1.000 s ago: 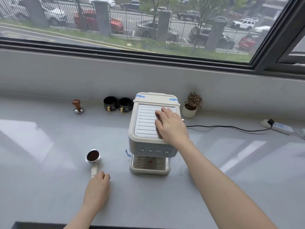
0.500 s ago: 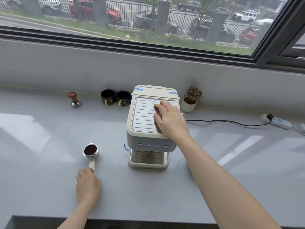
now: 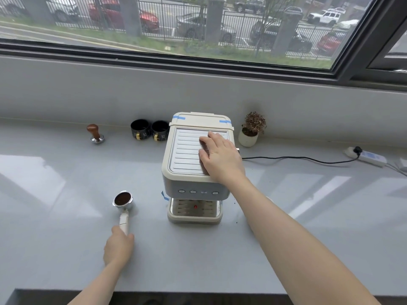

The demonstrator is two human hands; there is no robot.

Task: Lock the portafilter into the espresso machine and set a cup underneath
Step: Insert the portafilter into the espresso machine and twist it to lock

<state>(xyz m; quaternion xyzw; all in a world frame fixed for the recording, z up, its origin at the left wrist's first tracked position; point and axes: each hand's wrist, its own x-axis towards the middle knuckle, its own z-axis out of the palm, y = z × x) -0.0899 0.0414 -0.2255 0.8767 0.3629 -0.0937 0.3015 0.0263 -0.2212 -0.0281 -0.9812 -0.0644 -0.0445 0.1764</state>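
lying flat, portafilter basket away, handle toward left hand.

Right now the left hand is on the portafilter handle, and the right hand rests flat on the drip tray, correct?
Not quite. The left hand is on the portafilter handle, but the right hand rests flat on top of the espresso machine, not the drip tray. The head view shows it.
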